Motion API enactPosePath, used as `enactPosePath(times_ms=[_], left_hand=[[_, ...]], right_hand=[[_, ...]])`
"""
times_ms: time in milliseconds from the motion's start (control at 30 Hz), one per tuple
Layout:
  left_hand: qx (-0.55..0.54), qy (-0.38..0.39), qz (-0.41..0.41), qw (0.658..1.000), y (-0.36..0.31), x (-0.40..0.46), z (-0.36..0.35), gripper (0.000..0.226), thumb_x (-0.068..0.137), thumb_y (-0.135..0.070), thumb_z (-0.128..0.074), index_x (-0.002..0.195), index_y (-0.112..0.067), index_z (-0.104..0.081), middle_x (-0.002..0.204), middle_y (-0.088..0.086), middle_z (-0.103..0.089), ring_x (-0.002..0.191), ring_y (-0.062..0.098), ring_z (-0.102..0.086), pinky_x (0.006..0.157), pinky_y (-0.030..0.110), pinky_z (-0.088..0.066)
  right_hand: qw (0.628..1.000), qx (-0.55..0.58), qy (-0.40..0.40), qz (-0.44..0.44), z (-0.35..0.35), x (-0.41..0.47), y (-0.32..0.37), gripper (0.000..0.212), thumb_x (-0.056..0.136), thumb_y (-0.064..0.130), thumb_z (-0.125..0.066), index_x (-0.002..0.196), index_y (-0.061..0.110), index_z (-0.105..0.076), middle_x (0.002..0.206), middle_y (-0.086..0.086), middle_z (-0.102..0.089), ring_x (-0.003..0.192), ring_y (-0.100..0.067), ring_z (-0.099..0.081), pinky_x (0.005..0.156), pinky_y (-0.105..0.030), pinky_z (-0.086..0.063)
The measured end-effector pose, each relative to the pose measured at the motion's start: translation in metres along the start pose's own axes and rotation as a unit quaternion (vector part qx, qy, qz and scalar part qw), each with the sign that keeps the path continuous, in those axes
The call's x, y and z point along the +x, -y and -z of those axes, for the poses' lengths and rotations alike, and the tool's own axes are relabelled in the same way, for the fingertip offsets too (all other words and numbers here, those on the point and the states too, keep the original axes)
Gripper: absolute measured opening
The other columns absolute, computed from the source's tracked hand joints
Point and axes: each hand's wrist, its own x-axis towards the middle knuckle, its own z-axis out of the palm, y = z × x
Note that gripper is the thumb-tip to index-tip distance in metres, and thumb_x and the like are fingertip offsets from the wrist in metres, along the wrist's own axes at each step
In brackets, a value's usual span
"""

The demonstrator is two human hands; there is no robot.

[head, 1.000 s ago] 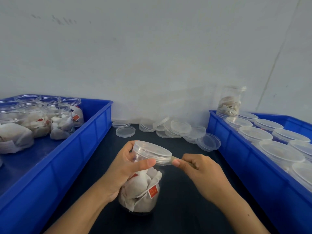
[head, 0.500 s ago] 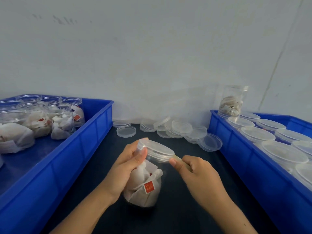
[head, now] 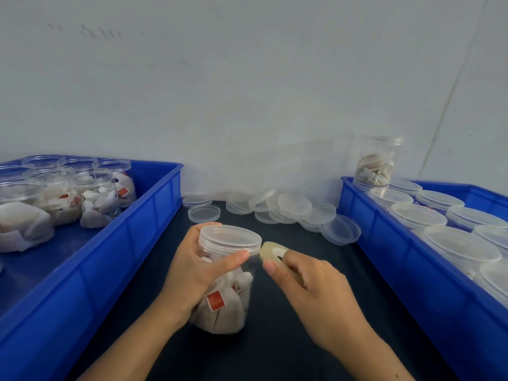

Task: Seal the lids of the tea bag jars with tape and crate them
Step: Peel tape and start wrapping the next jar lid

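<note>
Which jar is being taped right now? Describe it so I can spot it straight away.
Look at the dark table between the two blue crates. The jar being taped stands near its front, held by the left hand, while the right hand holds a tape roll by its lid. Unlike the others, it sits in no crate.

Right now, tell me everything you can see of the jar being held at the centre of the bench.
The jar is clear plastic, round, packed with white tea bags bearing red tags. Its translucent lid is on. It stands roughly upright on the dark bench between the two blue crates. The left hand grips its upper part, thumb just under the lid's rim. The right hand holds a tape roll at the lid's right edge; whether tape is stuck on cannot be told.
</note>
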Motion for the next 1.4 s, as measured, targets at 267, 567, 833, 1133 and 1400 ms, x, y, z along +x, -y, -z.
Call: enactPosePath(times_ms=[267,567,833,1133,1400], left_hand=[[-0.057,0.1,-0.011,0.993,-0.001,0.0,0.003,0.1,0.034,-0.061,-0.089,0.119,-0.02,-0.057,0.109,-0.004,-0.071,0.105,0.011,-0.066,0.079,0.014,-0.052],[-0.099,0.172,0.05,0.979,0.0,-0.001,0.006,0.116,0.026,-0.058,-0.092,0.123,-0.018,-0.044,0.105,-0.002,-0.07,0.103,0.012,-0.066,0.078,0.018,-0.053],[-0.033,0.169,0.032,0.984,-0.009,-0.004,0.005,0.099,0.046,-0.07,-0.081,0.128,-0.026,-0.046,0.115,-0.015,-0.066,0.114,0.004,-0.059,0.083,0.013,-0.05],[0.061,-0.024,-0.056,0.996,-0.001,-0.012,-0.02,0.09,0.037,-0.063,-0.087,0.114,-0.042,-0.045,0.104,-0.04,-0.056,0.101,-0.018,-0.053,0.074,-0.003,-0.04],[0.028,0.006,-0.031,0.999,-0.002,-0.004,-0.006,0.087,0.041,-0.058,-0.081,0.119,-0.031,-0.053,0.106,-0.022,-0.065,0.1,-0.004,-0.062,0.077,0.009,-0.048]], right_hand=[[0.999,0.006,0.026,-0.025,0.013,0.009,-0.017,0.076,0.063,0.087,-0.03,0.076,0.015,-0.051,0.058,0.003,-0.046,0.05,-0.007,-0.037,0.05,-0.024,-0.033],[0.999,0.028,0.04,-0.02,0.009,0.013,-0.016,0.072,0.062,0.087,-0.033,0.074,0.017,-0.048,0.061,0.005,-0.048,0.054,-0.006,-0.038,0.054,-0.025,-0.034],[0.999,-0.044,0.004,-0.032,0.006,0.007,-0.012,0.071,0.063,0.086,-0.015,0.076,0.024,-0.047,0.063,0.004,-0.053,0.057,-0.009,-0.047,0.054,-0.023,-0.037],[0.998,-0.045,-0.005,-0.042,-0.014,0.003,-0.003,0.05,0.082,0.074,-0.025,0.078,0.026,-0.039,0.067,0.007,-0.051,0.055,-0.009,-0.046,0.05,-0.019,-0.03],[1.0,-0.001,0.014,-0.007,0.001,0.0,-0.001,0.064,0.072,0.08,-0.022,0.077,0.02,-0.046,0.065,0.001,-0.049,0.056,-0.01,-0.041,0.053,-0.023,-0.034]])
